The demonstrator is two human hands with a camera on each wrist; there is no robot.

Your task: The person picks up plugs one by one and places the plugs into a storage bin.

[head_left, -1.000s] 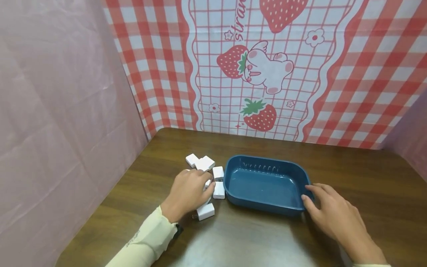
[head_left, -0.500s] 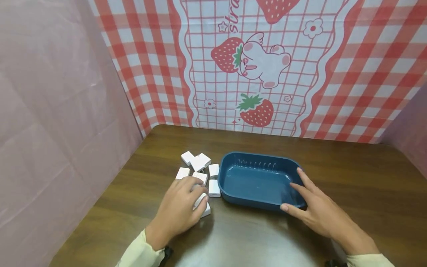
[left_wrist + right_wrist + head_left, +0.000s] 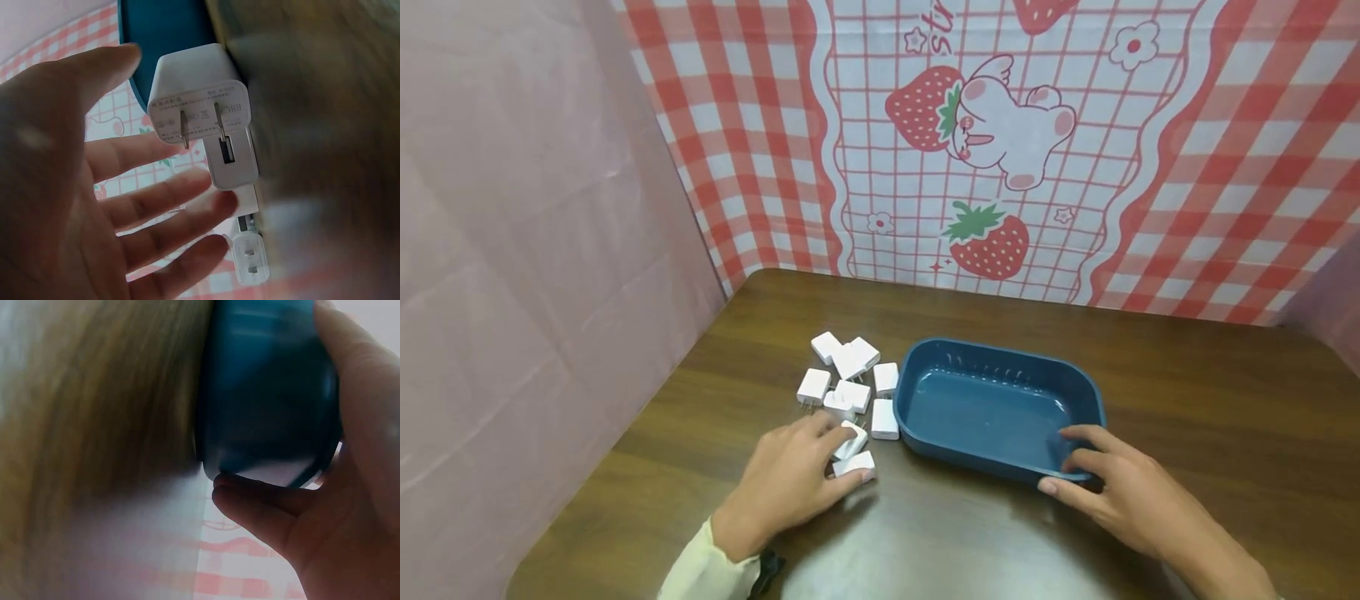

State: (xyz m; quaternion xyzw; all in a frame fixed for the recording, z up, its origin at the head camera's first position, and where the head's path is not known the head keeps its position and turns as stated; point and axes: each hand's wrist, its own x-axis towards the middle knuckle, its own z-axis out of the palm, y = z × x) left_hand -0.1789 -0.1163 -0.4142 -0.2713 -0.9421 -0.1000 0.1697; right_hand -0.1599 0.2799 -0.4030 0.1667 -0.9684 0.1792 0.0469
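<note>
My left hand (image 3: 786,479) hovers low over the front of a loose cluster of white USB wall chargers. Its fingers are spread and relaxed, the thumb close by the frontmost charger (image 3: 855,465). In the left wrist view that charger (image 3: 199,94) shows its two metal prongs, with the fingers (image 3: 169,203) apart and beyond it. To the right of the cluster stands a blue plastic bin (image 3: 985,417), with nothing in it. My right hand (image 3: 1138,496) grips its front right corner, fingers over the rim and thumb outside. The bin wall (image 3: 269,394) fills much of the right wrist view.
Several more chargers lie behind, among them one (image 3: 885,419) right beside the bin's left side. Everything stands on a brown wooden table (image 3: 955,533). A red checked strawberry cloth (image 3: 1000,208) hangs behind it, and a pink curtain (image 3: 550,250) on the left.
My left hand has drawn back toward the front left, uncovering more chargers. My right hand lifted its fingers over the bin, then curled them over its front right corner.
</note>
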